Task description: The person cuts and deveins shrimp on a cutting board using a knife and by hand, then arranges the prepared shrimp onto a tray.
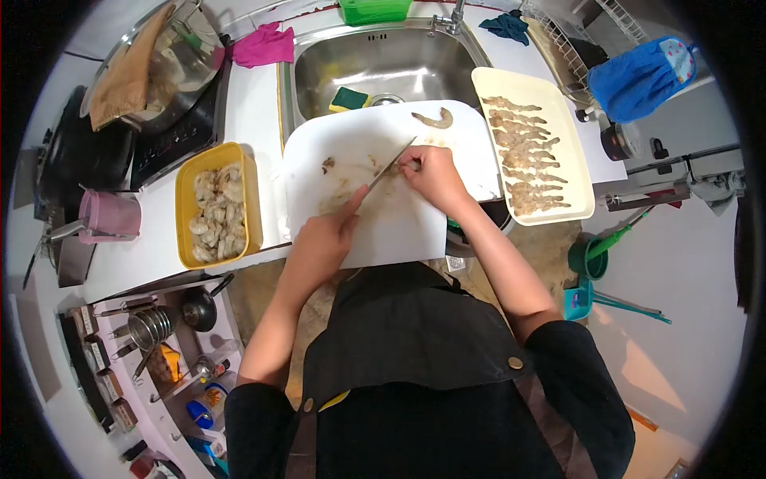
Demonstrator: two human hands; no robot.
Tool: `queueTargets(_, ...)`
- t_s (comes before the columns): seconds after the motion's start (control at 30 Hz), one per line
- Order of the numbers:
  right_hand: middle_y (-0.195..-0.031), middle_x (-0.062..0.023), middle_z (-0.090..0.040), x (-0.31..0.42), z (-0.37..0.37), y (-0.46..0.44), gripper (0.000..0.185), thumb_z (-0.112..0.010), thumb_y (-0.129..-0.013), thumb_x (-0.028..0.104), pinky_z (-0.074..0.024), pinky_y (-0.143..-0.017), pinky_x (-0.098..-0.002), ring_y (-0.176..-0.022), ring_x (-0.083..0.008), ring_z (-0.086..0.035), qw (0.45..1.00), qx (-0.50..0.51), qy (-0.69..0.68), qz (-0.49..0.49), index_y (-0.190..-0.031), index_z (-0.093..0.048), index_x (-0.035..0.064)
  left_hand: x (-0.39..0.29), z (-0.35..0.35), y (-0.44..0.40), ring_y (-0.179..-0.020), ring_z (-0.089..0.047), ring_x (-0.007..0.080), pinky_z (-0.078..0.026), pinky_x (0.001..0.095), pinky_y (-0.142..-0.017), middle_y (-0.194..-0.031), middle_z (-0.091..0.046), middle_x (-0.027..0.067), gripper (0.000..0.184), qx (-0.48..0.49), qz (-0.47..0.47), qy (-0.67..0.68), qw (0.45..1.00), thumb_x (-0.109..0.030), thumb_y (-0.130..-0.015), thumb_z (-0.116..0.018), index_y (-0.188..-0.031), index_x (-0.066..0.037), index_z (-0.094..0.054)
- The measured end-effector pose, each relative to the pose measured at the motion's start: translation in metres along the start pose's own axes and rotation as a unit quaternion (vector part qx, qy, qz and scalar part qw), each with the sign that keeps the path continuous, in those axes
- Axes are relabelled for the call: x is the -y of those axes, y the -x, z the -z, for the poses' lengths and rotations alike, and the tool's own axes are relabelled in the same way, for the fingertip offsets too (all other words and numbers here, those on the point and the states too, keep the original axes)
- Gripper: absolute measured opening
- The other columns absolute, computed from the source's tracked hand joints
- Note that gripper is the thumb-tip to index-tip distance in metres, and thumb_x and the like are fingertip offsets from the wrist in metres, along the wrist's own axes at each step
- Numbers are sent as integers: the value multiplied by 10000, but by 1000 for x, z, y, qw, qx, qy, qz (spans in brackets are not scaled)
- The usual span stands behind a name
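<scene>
My left hand (323,243) is closed round the handle of a knife (384,172), whose blade slants up and right over the white cutting board (463,132). My right hand (435,177) is closed in a pinch beside the blade. Between its fingertips is what looks like a shrimp (412,164), mostly hidden by the fingers. One curled shrimp (435,120) lies near the board's far edge. Dark scraps (328,164) and brownish smears mark the board's middle. On the right, a cream tray (488,84) bears a column of straightened shrimp (527,156).
A yellow container (183,207) of shrimp stands to the left. Beyond the board is a steel sink (319,68) with a sponge (349,99). A pink cloth (263,45), an induction cooker (171,148) and a pink cup (110,215) are on the left counter.
</scene>
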State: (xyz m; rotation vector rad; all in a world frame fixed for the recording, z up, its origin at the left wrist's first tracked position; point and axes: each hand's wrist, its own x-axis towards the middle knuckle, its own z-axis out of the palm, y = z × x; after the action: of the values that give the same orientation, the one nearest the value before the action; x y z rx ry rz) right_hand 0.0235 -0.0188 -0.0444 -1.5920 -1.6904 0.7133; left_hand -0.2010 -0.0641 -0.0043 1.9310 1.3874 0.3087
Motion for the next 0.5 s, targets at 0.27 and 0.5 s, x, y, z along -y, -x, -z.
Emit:
queueTargets(0.27,-796,-190,-659,-16,3,-4,92,-660,-759,23,-522,-697,-369,-732,-320,-652,999,16,-30,36,-839,-682,-18,7,12,12,-628,-607,278,-506,377,-688,-734,-626,190,469,25,26,40,999,-131,-951,-507,-1402,-257,-481)
queueTargets(0.5,-815,-169,-628,-17,10,-4,73,-671,-744,23,-504,-702,-378,-762,-323,-628,996,29,-76,30,-806,-667,-14,-4,46,18,-580,-548,143,-494,309,-594,-690,-601,84,481,91,121,119,981,-97,-948,-493,-1410,-231,-485)
